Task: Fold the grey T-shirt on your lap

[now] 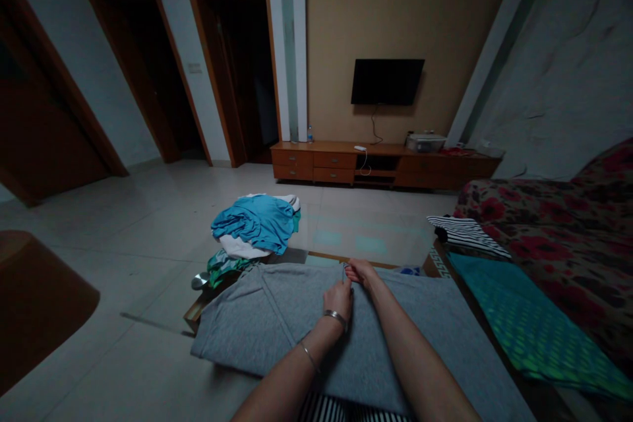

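While the left hand point(339, 298) and right hand point(362, 272) both pinch the far edge of the grey garment point(277, 316) spread on the desk point(198, 310), keep that edge taut and aligned.

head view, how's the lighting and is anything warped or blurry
Head view: dim and bluish, doorways nearly black; wide-angle lens bends walls and door frames outward at the edges; hands on the grey garment are fairly sharp; faint glare on the glass table.
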`<state>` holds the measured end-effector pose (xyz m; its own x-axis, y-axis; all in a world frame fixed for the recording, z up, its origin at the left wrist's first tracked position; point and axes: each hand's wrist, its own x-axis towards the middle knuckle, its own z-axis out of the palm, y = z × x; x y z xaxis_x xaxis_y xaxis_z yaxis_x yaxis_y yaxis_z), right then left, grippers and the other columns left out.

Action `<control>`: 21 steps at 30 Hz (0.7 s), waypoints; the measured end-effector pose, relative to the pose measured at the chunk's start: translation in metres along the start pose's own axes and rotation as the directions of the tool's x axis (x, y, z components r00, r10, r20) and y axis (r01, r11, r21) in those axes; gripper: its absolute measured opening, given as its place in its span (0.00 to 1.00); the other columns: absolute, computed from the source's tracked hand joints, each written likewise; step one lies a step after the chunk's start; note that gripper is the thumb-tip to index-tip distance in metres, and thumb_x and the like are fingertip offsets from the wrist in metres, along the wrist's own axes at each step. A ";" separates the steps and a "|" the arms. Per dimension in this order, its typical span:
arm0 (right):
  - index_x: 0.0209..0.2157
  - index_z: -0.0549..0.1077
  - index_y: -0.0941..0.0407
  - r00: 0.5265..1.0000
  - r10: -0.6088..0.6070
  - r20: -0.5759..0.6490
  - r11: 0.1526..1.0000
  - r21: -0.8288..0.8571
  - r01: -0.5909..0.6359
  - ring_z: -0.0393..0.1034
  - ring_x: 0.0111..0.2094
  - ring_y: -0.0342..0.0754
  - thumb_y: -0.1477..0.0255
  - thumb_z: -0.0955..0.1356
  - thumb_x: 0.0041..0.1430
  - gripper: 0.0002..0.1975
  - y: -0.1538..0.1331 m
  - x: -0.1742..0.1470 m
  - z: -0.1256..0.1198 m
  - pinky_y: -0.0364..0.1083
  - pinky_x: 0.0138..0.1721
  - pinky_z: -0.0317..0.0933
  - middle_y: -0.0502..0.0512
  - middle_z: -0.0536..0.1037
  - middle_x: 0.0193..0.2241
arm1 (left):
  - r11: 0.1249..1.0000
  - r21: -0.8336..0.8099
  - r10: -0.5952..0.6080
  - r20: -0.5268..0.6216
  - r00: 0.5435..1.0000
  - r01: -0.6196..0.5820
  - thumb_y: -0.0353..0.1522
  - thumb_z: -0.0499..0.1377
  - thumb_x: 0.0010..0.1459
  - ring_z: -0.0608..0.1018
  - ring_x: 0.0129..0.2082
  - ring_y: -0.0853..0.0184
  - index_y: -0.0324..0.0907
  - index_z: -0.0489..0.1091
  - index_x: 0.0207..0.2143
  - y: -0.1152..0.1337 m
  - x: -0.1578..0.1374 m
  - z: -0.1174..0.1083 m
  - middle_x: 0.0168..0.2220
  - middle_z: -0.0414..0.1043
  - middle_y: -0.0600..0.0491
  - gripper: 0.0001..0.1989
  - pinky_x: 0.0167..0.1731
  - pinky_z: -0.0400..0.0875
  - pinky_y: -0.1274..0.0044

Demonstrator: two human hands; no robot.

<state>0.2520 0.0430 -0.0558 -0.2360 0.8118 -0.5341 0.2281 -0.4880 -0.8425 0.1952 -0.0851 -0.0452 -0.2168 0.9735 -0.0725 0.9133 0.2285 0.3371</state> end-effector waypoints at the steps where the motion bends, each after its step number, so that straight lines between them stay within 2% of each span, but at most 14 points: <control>1: 0.30 0.69 0.61 1.000 -0.002 -0.007 1.000 0.015 0.002 0.65 0.20 0.37 0.70 0.62 0.63 0.11 0.000 0.001 0.000 0.38 0.23 0.63 0.48 0.71 0.22 | 1.000 -0.006 0.010 -0.006 1.000 -0.010 0.29 0.45 0.63 0.75 0.40 0.62 0.44 0.65 0.48 -0.001 -0.002 0.000 0.43 0.72 0.46 0.15 0.37 0.66 0.73; 5: 0.25 0.68 0.59 0.999 -0.041 -0.030 0.997 0.071 0.043 0.65 0.17 0.38 0.73 0.62 0.60 0.11 0.005 0.004 0.001 0.38 0.22 0.63 0.48 0.70 0.17 | 0.999 -0.049 0.009 -0.073 0.997 -0.013 0.32 0.47 0.62 0.73 0.43 0.63 0.42 0.63 0.49 0.000 -0.004 -0.001 0.47 0.68 0.45 0.14 0.37 0.65 0.75; 9: 0.28 0.71 0.59 0.992 -0.127 -0.021 0.983 0.129 0.128 0.66 0.18 0.37 0.73 0.65 0.57 0.06 0.012 0.004 -0.002 0.36 0.22 0.63 0.48 0.72 0.19 | 0.993 -0.119 0.011 -0.133 0.991 -0.027 0.33 0.54 0.58 0.72 0.44 0.61 0.42 0.62 0.52 0.005 0.009 0.002 0.49 0.65 0.45 0.18 0.35 0.65 0.75; 12: 0.32 0.74 0.59 0.982 -0.191 0.004 0.968 0.164 0.188 0.68 0.20 0.37 0.72 0.66 0.57 0.06 0.018 0.003 -0.004 0.35 0.23 0.64 0.49 0.74 0.20 | 0.985 -0.174 -0.023 -0.160 0.987 -0.006 0.29 0.49 0.61 0.73 0.40 0.63 0.41 0.66 0.45 0.001 0.017 0.005 0.44 0.68 0.46 0.11 0.37 0.64 0.75; 15: 0.31 0.75 0.60 0.973 -0.230 0.016 0.957 0.184 0.224 0.68 0.21 0.37 0.71 0.67 0.56 0.07 0.023 0.005 -0.004 0.33 0.22 0.62 0.51 0.75 0.21 | 0.977 -0.211 -0.057 -0.203 0.978 0.014 0.29 0.44 0.63 0.72 0.40 0.65 0.40 0.65 0.39 -0.010 0.017 0.007 0.41 0.69 0.47 0.11 0.40 0.64 0.75; 19: 0.31 0.73 0.61 0.973 -0.232 -0.006 0.954 0.196 0.228 0.69 0.21 0.37 0.71 0.66 0.58 0.07 0.026 0.011 -0.002 0.33 0.21 0.62 0.51 0.75 0.22 | 0.969 -0.247 -0.071 -0.262 0.963 0.004 0.28 0.44 0.63 0.70 0.40 0.66 0.41 0.63 0.38 -0.018 0.013 0.004 0.40 0.67 0.48 0.09 0.43 0.64 0.74; 21: 0.31 0.72 0.60 0.975 -0.220 -0.018 0.956 0.197 0.219 0.69 0.21 0.37 0.71 0.66 0.59 0.07 0.027 0.015 -0.002 0.34 0.21 0.63 0.50 0.74 0.21 | 0.958 -0.282 -0.034 -0.303 0.952 -0.056 0.27 0.45 0.61 0.69 0.40 0.67 0.41 0.62 0.36 -0.019 0.012 0.005 0.40 0.66 0.48 0.07 0.44 0.63 0.74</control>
<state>0.2561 0.0424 -0.0858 -0.2629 0.9050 -0.3344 -0.0197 -0.3515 -0.9360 0.1772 -0.0774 -0.0567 -0.3415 0.9175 0.2038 0.7895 0.1623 0.5919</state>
